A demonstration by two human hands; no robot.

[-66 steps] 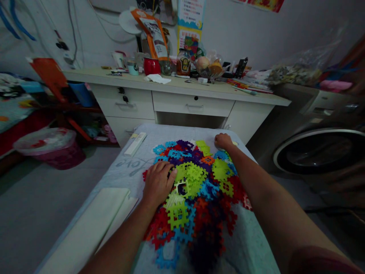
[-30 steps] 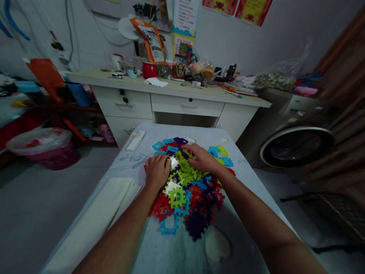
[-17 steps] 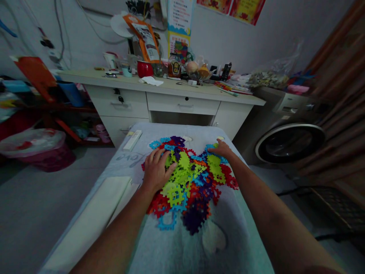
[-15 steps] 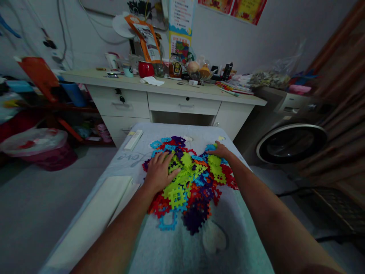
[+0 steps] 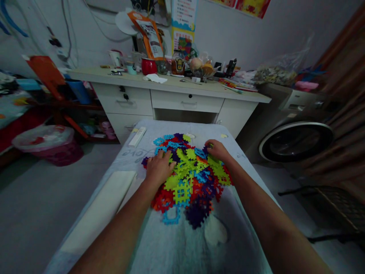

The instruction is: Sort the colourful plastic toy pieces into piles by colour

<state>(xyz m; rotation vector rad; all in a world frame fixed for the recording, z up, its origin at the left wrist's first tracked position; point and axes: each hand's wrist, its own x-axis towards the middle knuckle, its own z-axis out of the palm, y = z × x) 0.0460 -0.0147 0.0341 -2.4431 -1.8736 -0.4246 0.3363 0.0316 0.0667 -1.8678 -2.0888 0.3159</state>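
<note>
A loose heap of flat, notched plastic building pieces (image 5: 182, 171) in lime green, red, blue, purple and orange lies on a pale cloth-covered table (image 5: 236, 236). My left hand (image 5: 158, 170) rests on the heap's left side, palm down, thumb apart and fingers slightly bent over the pieces. At the upper right edge, the fingers of my right hand (image 5: 218, 150) curl against the heap. A bit of green and a purple piece show by those fingertips, which are partly hidden. Lime green pieces (image 5: 218, 171) lie just below that hand.
A long white box-like object (image 5: 99, 209) lies along the table's left side, and a small white strip (image 5: 137, 137) lies farther back. Beyond stands a white desk (image 5: 171, 83) cluttered with jars and cups. A washing machine (image 5: 291, 125) is at right, a pink bin (image 5: 57, 148) at left.
My right hand has drawn inward and its fingers have curled from a more stretched pose. Pieces at the heap's right edge have shifted left. My left fingers are more bent. The camera view has moved slightly.
</note>
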